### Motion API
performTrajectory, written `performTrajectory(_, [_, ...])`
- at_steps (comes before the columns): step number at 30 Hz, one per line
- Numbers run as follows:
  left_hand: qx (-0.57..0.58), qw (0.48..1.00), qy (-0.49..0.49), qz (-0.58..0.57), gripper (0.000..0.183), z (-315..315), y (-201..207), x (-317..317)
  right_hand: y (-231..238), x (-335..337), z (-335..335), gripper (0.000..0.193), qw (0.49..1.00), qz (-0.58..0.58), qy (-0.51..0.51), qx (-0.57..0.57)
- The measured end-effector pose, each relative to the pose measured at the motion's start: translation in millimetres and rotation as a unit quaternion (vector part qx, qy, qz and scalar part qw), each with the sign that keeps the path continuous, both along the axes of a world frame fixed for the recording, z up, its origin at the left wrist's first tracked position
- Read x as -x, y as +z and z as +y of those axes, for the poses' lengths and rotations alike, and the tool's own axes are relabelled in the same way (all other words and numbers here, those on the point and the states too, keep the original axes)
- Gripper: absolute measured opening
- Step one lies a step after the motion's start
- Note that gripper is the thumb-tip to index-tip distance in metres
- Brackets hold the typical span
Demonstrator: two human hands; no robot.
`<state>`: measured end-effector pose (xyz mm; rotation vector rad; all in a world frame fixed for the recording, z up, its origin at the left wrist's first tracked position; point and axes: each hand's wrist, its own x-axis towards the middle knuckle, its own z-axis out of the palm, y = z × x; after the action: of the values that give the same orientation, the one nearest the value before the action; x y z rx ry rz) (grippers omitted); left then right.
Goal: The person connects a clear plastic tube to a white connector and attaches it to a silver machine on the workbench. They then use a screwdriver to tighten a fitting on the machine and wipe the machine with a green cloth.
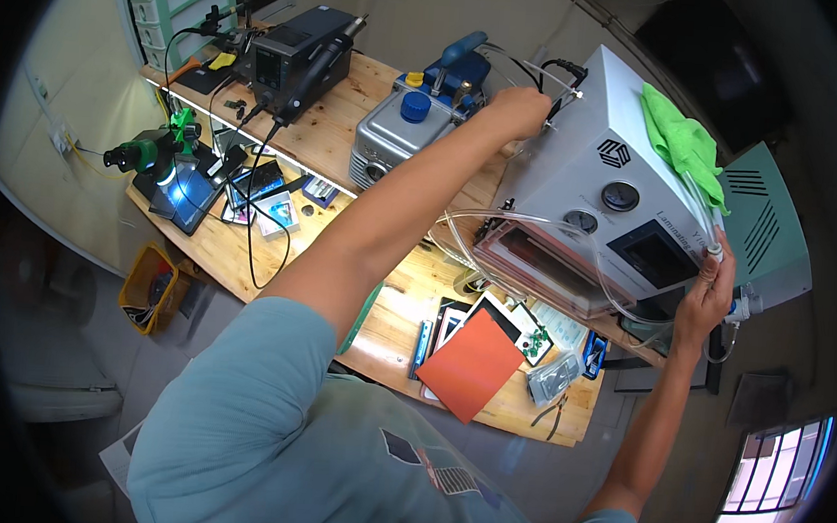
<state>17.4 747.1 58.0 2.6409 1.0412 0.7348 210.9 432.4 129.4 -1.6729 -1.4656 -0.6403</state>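
Wooden bench (396, 308): below both hands' fingers, an orange sheet (470, 365) lying on it.
White machine (568, 160): boxy, between the left and right fingers.
Left hand (521, 112): at the machine's left side; fingers hidden from me, so I can't tell their grip.
Right hand (707, 294): thumb and fingers pinching a white fitting (714, 251) on clear tubing (704, 214).
Green cloth (680, 134): draped over the machine, above the right fingers.
Metal pump (388, 135): left of the left fingers.

Smooth painted-metal machine (602, 162), fuzzy cloth (683, 142), clear plastic tubing (536, 217), glossy wooden bench (393, 332).
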Motion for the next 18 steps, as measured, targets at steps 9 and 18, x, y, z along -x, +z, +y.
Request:
performTrajectory(9, [0.058, 0.969, -0.093, 0.22, 0.02, 22, 48, 1, 9, -5, -7, 0.042, 0.999, 0.021, -0.01, 0.046])
performTrajectory(18, [-0.158, 0.953, -0.184, 0.18, 0.016, 26, 20, 7, -5, -3, 0, 0.044, 0.998, -0.003, 0.044, -0.034])
